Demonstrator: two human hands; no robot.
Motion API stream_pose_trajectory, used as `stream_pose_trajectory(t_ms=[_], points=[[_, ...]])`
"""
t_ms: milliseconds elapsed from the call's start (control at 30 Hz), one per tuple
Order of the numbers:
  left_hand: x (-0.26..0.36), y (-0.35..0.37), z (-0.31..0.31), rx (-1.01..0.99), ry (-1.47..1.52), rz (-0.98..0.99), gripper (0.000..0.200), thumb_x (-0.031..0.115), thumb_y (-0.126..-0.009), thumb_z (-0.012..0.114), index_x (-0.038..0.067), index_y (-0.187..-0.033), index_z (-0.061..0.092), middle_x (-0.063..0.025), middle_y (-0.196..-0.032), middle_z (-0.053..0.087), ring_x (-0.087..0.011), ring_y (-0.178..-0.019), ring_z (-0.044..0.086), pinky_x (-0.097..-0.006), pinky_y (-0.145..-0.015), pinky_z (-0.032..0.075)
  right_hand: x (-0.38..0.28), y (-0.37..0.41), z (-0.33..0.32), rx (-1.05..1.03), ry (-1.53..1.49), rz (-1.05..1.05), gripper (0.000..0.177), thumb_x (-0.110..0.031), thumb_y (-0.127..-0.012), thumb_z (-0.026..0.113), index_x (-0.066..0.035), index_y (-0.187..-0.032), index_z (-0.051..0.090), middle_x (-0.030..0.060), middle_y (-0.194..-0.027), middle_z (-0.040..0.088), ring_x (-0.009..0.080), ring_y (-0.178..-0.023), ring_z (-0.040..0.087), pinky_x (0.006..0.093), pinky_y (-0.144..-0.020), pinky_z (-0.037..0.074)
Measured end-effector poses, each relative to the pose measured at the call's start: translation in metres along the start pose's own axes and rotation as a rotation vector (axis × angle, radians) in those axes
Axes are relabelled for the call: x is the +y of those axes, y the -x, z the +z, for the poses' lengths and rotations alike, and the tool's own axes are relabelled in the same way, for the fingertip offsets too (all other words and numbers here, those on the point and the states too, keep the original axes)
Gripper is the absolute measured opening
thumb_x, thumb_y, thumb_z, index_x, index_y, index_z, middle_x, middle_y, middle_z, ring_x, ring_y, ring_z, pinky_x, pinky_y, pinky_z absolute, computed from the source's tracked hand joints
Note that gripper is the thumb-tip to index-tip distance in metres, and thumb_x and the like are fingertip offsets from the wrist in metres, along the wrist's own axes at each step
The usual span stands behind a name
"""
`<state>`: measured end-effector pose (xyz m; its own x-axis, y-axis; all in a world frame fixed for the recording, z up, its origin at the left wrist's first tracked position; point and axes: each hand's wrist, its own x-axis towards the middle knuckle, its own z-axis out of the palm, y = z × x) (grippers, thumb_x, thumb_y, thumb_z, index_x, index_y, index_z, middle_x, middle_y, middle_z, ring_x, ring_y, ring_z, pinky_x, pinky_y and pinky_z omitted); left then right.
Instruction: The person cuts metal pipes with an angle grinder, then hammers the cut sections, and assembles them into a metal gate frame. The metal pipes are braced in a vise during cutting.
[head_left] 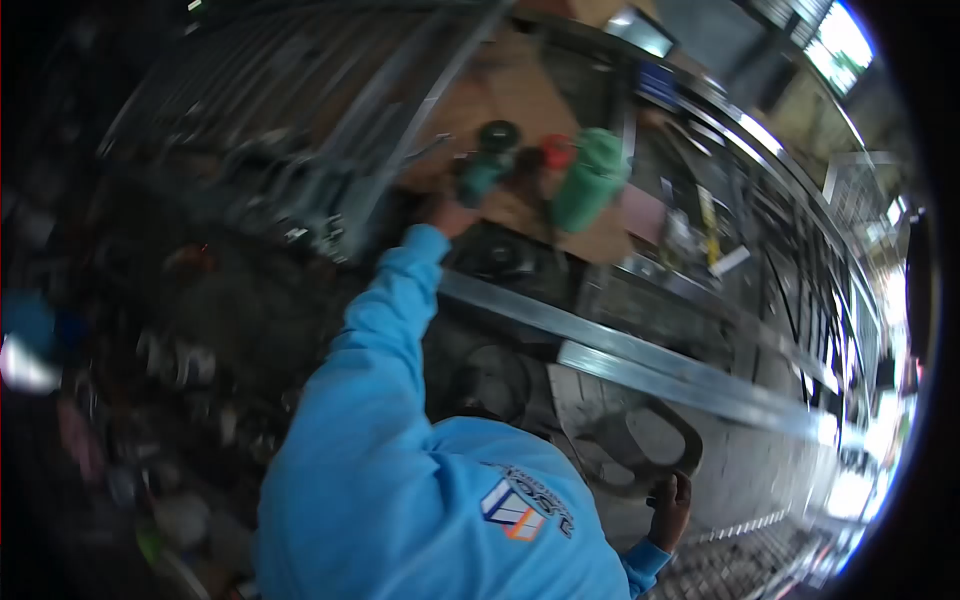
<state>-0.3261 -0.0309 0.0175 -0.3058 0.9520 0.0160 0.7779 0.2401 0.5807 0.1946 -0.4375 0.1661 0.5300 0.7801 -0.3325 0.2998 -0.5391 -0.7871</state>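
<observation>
My left hand [455, 215], at the end of a stretched blue sleeve, is closed around the teal body of what looks like an angle grinder [482, 180]. Motion smears its outline. A dark round disc [498, 136] shows at the tool's far end. Just right of it are a blurred red object [557, 151] and a green cylinder [590, 182], both over a brown board [520, 95]. Low on the right, my right hand [670, 510] hangs near my body, its fingers loosely bent and apart, with nothing visible in them.
A long metal bar [620, 345] crosses in front of me. Below it lies a flat panel with a dark oval ring [650, 450]. Metal rods and rails [340, 100] fill the upper left. More metal lengths [760, 220] stretch along the right. Blurred clutter covers the lower left.
</observation>
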Motion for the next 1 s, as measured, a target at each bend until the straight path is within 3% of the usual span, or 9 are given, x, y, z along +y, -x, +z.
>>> stream_pose_trajectory(t_ms=[233, 333, 567, 633, 700, 767, 800, 933, 1000], points=[[0.052, 0.146, -0.058, -0.170, 0.780, -0.004, 0.055, 0.023, -0.071, 0.082, -0.004, -0.113, 0.059, -0.0128, -0.099, 0.068, -0.0208, -0.086, 0.064, -0.0368, -0.079, 0.053, -0.172, -0.024, 0.152, -0.762, 0.033, -0.559, 0.042, -0.029, -0.097, 0.057, 0.003, -0.124, 0.059, 0.0144, -0.101, 0.069, 0.0225, -0.091, 0.066, 0.0338, -0.083, 0.051], [0.085, 0.212, -0.068, -0.284, 1.062, 0.015, 0.045, 0.021, -0.078, 0.079, -0.002, -0.112, 0.060, -0.0083, -0.097, 0.068, -0.0158, -0.089, 0.063, -0.0333, -0.081, 0.053, -0.212, -0.028, 0.238, -0.693, -0.177, -0.604, 0.042, -0.029, -0.096, 0.060, 0.004, -0.123, 0.058, 0.0108, -0.104, 0.067, 0.0202, -0.092, 0.064, 0.0327, -0.082, 0.051], [0.106, 0.271, -0.130, -0.415, 0.506, 0.382, 0.048, 0.041, -0.082, 0.074, 0.001, -0.106, 0.062, -0.0260, -0.089, 0.065, -0.0430, -0.090, 0.065, -0.0475, -0.075, 0.052, -0.216, -0.045, 0.271, -0.738, -0.486, -0.316, 0.037, -0.025, -0.088, 0.071, 0.000, -0.113, 0.059, 0.0061, -0.094, 0.064, 0.0178, -0.082, 0.062, 0.0319, -0.075, 0.051], [0.090, 0.229, -0.214, -0.489, 0.402, 0.692, 0.034, 0.036, -0.088, 0.069, 0.006, -0.104, 0.066, -0.0123, -0.082, 0.069, -0.0344, -0.083, 0.068, -0.0440, -0.074, 0.053, -0.212, -0.045, 0.258, -0.776, -0.510, -0.314, 0.039, -0.025, -0.086, 0.073, 0.000, -0.112, 0.059, 0.0070, -0.094, 0.065, 0.0186, -0.081, 0.063, 0.0328, -0.073, 0.052], [0.061, 0.169, -0.285, 0.092, 0.469, 0.760, 0.025, 0.032, -0.091, 0.066, 0.007, -0.096, 0.069, -0.0057, -0.086, 0.070, -0.0269, -0.076, 0.066, -0.0357, -0.072, 0.053, -0.215, -0.041, 0.242, -0.756, -0.381, -0.404, 0.048, -0.032, -0.082, 0.076, 0.001, -0.112, 0.059, 0.0068, -0.092, 0.066, 0.0190, -0.078, 0.064, 0.0334, -0.072, 0.052], [0.039, 0.104, -0.359, 0.195, 0.483, 0.034, 0.036, 0.037, -0.095, 0.062, 0.003, -0.106, 0.068, -0.0084, -0.093, 0.069, -0.0161, -0.079, 0.064, -0.0338, -0.071, 0.053, -0.203, -0.051, 0.225, -0.731, -0.254, -0.502, 0.054, -0.037, -0.078, 0.078, 0.001, -0.113, 0.060, 0.0058, -0.090, 0.066, 0.0180, -0.078, 0.062, 0.0326, -0.072, 0.051], [-0.001, 0.049, -0.364, 0.356, 0.275, 0.181, 0.036, 0.036, -0.095, 0.061, 0.001, -0.104, 0.069, -0.0118, -0.088, 0.068, -0.0167, -0.079, 0.064, -0.0345, -0.073, 0.053, -0.194, -0.051, 0.218, -0.695, -0.266, -0.450, 0.058, -0.038, -0.075, 0.081, 0.000, -0.114, 0.060, 0.0047, -0.089, 0.066, 0.0171, -0.079, 0.061, 0.0322, -0.073, 0.050], [-0.173, -0.107, -0.318, 0.053, -0.548, 0.289, 0.037, 0.030, -0.093, 0.059, -0.003, -0.105, 0.066, -0.0250, -0.104, 0.070, -0.0377, -0.093, 0.068, -0.0477, -0.085, 0.052, -0.183, -0.026, 0.197, -0.618, -0.344, -0.354, 0.069, -0.047, -0.073, 0.084, 0.001, -0.115, 0.057, 0.0082, -0.087, 0.067, 0.0177, -0.074, 0.064, 0.0294, -0.065, 0.051], [-0.182, -0.124, -0.290, -0.017, -0.500, 0.073, 0.036, 0.029, -0.092, 0.059, -0.003, -0.105, 0.067, -0.0265, -0.110, 0.067, -0.0418, -0.100, 0.065, -0.0501, -0.089, 0.050, -0.175, -0.018, 0.187, -0.562, -0.389, -0.314, 0.066, -0.045, -0.075, 0.083, 0.002, -0.114, 0.057, 0.0092, -0.084, 0.067, 0.0184, -0.073, 0.064, 0.0303, -0.064, 0.052]])
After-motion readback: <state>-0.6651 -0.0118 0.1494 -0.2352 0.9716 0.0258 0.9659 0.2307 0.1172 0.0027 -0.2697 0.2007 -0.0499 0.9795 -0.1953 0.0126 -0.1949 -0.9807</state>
